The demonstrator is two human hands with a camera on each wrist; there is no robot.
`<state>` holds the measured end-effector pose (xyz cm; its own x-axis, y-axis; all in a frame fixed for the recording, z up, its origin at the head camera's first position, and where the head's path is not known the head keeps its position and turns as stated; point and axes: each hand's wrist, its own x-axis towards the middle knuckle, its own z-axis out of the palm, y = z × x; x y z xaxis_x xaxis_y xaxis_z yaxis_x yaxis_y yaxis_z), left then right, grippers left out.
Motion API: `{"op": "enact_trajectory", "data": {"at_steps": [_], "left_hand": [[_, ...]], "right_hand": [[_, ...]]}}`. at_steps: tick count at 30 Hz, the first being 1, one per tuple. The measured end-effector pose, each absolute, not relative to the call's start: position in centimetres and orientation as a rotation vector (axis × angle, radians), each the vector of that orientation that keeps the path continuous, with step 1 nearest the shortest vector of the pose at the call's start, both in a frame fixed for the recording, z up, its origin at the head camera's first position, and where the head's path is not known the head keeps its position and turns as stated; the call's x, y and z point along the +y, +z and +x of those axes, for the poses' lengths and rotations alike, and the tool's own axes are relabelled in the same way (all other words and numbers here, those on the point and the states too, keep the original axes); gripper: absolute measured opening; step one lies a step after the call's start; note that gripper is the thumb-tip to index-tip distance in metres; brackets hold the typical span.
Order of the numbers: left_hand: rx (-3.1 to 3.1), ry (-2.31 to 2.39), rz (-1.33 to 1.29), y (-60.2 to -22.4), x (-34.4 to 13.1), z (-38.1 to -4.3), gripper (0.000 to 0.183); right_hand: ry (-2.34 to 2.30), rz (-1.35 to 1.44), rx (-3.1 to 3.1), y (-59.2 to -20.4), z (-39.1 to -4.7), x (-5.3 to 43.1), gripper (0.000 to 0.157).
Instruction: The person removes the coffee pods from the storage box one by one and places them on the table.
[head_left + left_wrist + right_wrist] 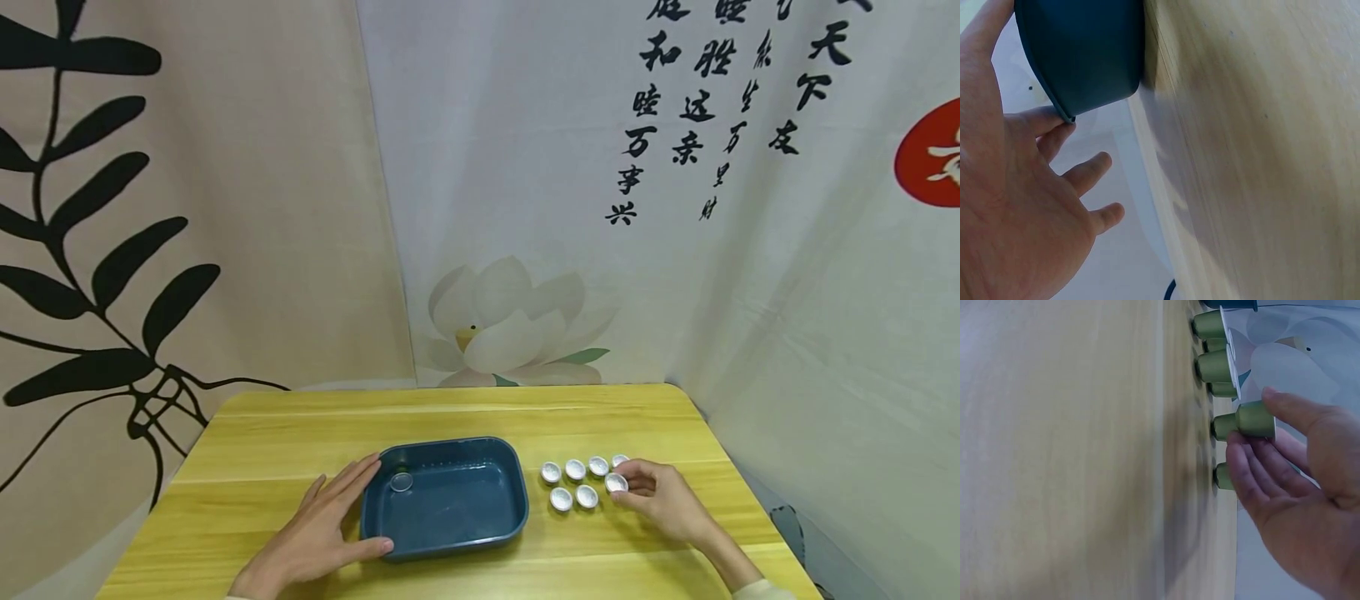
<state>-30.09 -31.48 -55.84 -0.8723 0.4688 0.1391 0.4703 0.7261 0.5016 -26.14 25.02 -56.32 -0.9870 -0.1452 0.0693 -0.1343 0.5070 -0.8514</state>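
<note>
My right hand [667,500] pinches a green coffee capsule [1256,419] with a pale, round top, lifted just above the table among the others. Several more capsules [561,499] stand upright in rows to its left and behind it, wide pale tops facing up. At the left, a dark blue rectangular tray [450,546] rests on the table. My left hand [318,525] is spread along its left end, thumb on the near rim and fingertips at the far left corner. Inside the tray lies a small, round, clear-looking disc [401,482].
The wooden table [300,425] carries the tray and capsules, its far edge close to a cloth backdrop [495,192] with a printed lotus and black characters. A printed dark plant [123,250] shows on the cloth to the left. A dark cable [795,533] hangs past the right edge.
</note>
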Motion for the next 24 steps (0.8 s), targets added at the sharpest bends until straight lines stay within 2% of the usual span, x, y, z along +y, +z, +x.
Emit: {"op": "enact_trajectory", "data": {"at_steps": [7, 24], "left_hand": [[-2.919, -0.853, -0.794, -55.7, -31.5, -30.0, 0.115], [-2.929, -0.852, -0.789, -55.5, -31.5, -30.0, 0.115]], "right_hand": [[-1.373, -0.206, 2.823, -56.8, -26.3, 24.9, 0.029], [-1.325, -0.204, 2.855, -57.6, -26.5, 24.6, 0.027]]}}
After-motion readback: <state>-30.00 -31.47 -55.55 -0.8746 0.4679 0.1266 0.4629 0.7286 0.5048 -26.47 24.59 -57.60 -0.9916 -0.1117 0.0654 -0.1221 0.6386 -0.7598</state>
